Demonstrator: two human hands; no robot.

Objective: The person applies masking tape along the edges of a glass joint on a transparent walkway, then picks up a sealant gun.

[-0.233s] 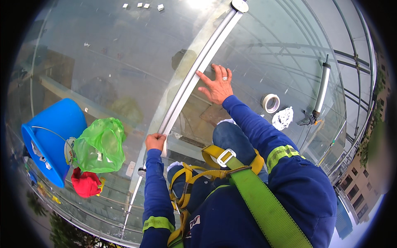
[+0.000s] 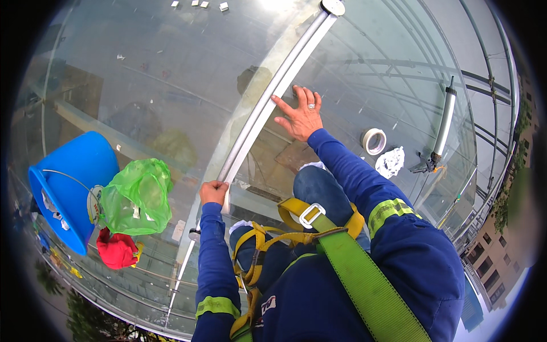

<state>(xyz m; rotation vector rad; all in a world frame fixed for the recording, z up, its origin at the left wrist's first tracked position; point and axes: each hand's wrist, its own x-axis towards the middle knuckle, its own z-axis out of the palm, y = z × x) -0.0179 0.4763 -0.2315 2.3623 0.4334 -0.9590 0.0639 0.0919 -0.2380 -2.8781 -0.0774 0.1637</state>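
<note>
A long white strip that looks like tape runs beside a silver-grey joint between two glass panels. My left hand is closed, with its thumb and fingers pinched at the strip's lower end. Farther up, my right hand lies with fingers spread on the right glass, its index fingertip touching the strip's edge. Right of it rest a roll of masking tape, a crumpled white wad and a silver sealant gun.
At left a blue bucket lies tilted beside a green plastic bag and a red cloth. Round metal fittings sit on the joint. Small white blocks lie at the far side. Metal framework shows beyond the right edge.
Both hands keep their places on the strip. The view has shifted very slightly; nothing else visibly moves.
</note>
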